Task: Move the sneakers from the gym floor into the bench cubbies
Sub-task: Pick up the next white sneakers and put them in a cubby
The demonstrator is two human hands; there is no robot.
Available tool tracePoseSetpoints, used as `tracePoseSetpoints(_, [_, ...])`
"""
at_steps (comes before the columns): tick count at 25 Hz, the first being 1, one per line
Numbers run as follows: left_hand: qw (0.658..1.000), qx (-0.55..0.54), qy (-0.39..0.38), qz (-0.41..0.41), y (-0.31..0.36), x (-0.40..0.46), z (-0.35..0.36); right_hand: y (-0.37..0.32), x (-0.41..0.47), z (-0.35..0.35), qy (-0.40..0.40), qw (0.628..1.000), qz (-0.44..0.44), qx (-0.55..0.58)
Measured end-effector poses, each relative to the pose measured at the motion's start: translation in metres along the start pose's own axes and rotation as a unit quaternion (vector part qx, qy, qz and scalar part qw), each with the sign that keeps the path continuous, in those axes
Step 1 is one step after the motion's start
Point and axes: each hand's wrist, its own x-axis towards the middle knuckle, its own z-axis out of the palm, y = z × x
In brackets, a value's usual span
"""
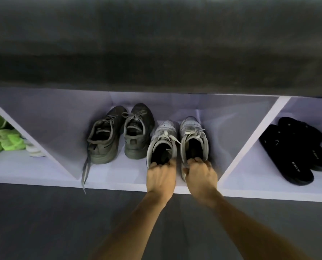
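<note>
Sneakers, a pale grey pair, stand side by side on the floor of the middle cubby [43, 117], toes pointing toward its back wall at twelve o'clock. The left sneaker [163, 139] and the right sneaker [193, 136] nearly touch along their inner sides, laces loose over the tongues. The left hand [161, 177] grips the heel of the left sneaker, its fingers curled over the collar and dipping into the opening; the fingertips are hidden inside the shoe. The right hand [201, 175] grips the heel of the right sneaker the same way, knuckles up, and covers the heel itself so its back edge cannot be seen. Whether the soles rest fully on the shelf or hang slightly above it is hard to tell. At nine o'clock from the pair, in the same cubby, sits a dark grey pair [119, 134], one lace [85, 171] trailing over the front lip of the bench [119, 186]. Farther toward nine o'clock, past a slanted divider, neon green shoes [2, 141] are cut off by the frame edge, with a blurred white object just beside them. At three o'clock, beyond another divider [250, 139], black slides [297, 152] lie overlapped. The dark bench top [156, 53] fills the upper frame, blurred, and both forearms run off the bottom edge over the dark floor [34, 222].
</note>
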Motion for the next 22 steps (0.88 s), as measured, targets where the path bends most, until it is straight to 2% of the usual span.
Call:
tracePoseSetpoints(6, [1.000,0.026,0.009,0.002,-0.004,0.051,0.019,-0.007,0.055,0.002,0.004,1.000,0.018,-0.021])
tracePoseSetpoints(8, [0.999,0.044,-0.023,-0.008,-0.005,0.067,0.028,-0.006,0.071,0.003,0.000,1.000,0.023,-0.008])
tracePoseSetpoints(14, [0.998,-0.023,-0.050,-0.028,-0.009,0.106,0.036,-0.001,0.096,0.005,-0.013,0.999,0.006,-0.031])
tracePoseSetpoints(19, [0.992,-0.080,-0.094,0.019,-0.020,0.100,0.024,0.001,0.094,-0.004,-0.087,0.994,-0.009,-0.064])
tracePoseSetpoints(22, [0.990,-0.103,-0.081,0.046,-0.026,0.087,0.005,0.000,0.080,-0.016,-0.071,0.995,-0.045,-0.053])
